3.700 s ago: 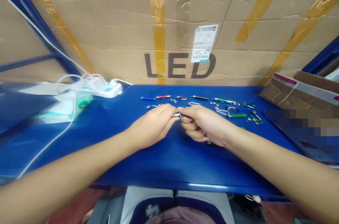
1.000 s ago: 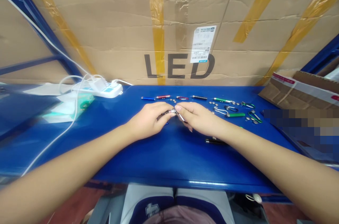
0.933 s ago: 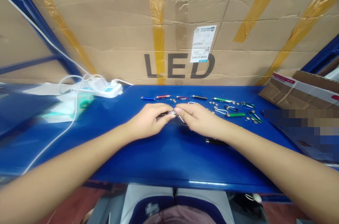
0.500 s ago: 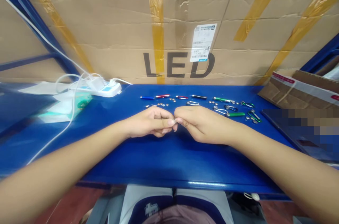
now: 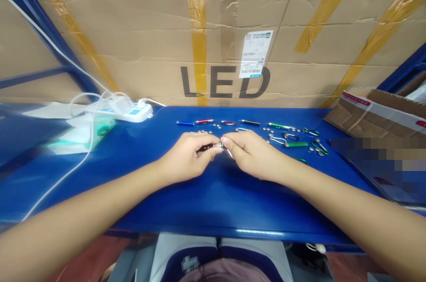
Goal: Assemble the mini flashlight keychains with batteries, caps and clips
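Observation:
My left hand point(image 5: 188, 156) is closed around a slim dark tube, like a keychain flashlight point(image 5: 208, 146), its thumb and fingertips near the silver end. My right hand point(image 5: 255, 153) pinches that end from the other side, so the fingertips of both hands nearly meet. A thin silver piece point(image 5: 229, 153), perhaps a clip, sticks out beneath my right fingers; most of it is hidden. Behind the hands lie a blue tube point(image 5: 185, 123), a red tube point(image 5: 204, 121), a black tube point(image 5: 250, 122) and green tubes point(image 5: 278, 125), with carabiner clips point(image 5: 320, 147) and several small round button cells point(image 5: 293, 129).
A white power strip point(image 5: 133, 112) with cables and a tissue pack point(image 5: 103, 126) sit at the left of the blue table point(image 5: 213, 211). An open cardboard box point(image 5: 376, 113) stands at the right. A large carton point(image 5: 149, 29) marked LED walls off the back.
Half a second ago the fingertips met around something tiny. Now the dark tube shows between both hands, and my left hand has turned knuckles-up. A green clip now shows beside my right wrist.

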